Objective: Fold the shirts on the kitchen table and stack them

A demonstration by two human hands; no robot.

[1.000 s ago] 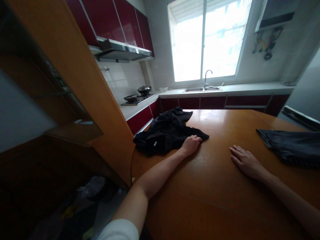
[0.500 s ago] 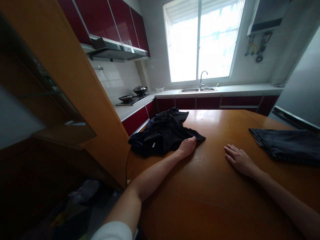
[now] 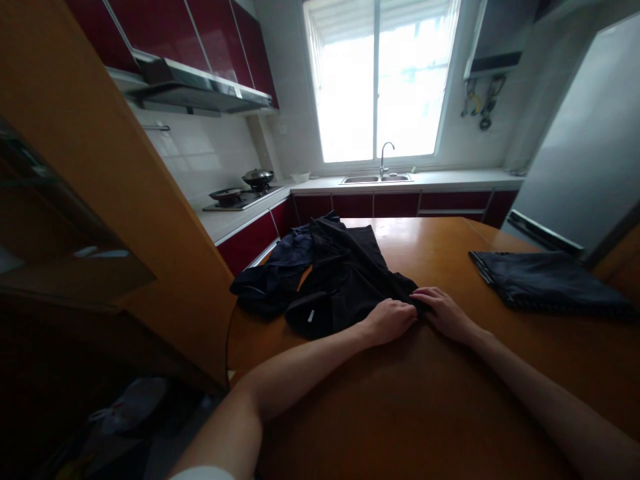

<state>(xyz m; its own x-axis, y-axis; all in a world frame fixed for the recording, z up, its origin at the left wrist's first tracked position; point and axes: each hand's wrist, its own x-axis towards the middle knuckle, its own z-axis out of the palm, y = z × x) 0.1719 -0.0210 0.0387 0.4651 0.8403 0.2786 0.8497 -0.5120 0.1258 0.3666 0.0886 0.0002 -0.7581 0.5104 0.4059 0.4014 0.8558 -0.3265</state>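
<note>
A black garment (image 3: 350, 277) with a small white tag lies crumpled across the wooden table, its near right end reaching my hands. My left hand (image 3: 391, 321) is closed on the near edge of this cloth. Beside it, almost touching, my right hand (image 3: 443, 313) pinches the garment's right corner, its fingertips partly hidden in dark fabric. Behind and to the left, a dark navy garment (image 3: 277, 267) lies rumpled, partly covered by the black one. A folded dark garment (image 3: 545, 280) lies flat on the right.
The brown wooden table (image 3: 400, 407) has a rounded edge. A wooden cabinet (image 3: 165, 220) stands close on its left. Beyond are a stove (image 3: 243, 199) with pans, a sink (image 3: 360, 179) and a fridge (image 3: 575, 147). A whitish bag (image 3: 133, 403) sits on the floor.
The black garment has been pulled toward me and right, separating from the navy one. My right hand has moved left from bare table onto the cloth. The view has turned slightly right.
</note>
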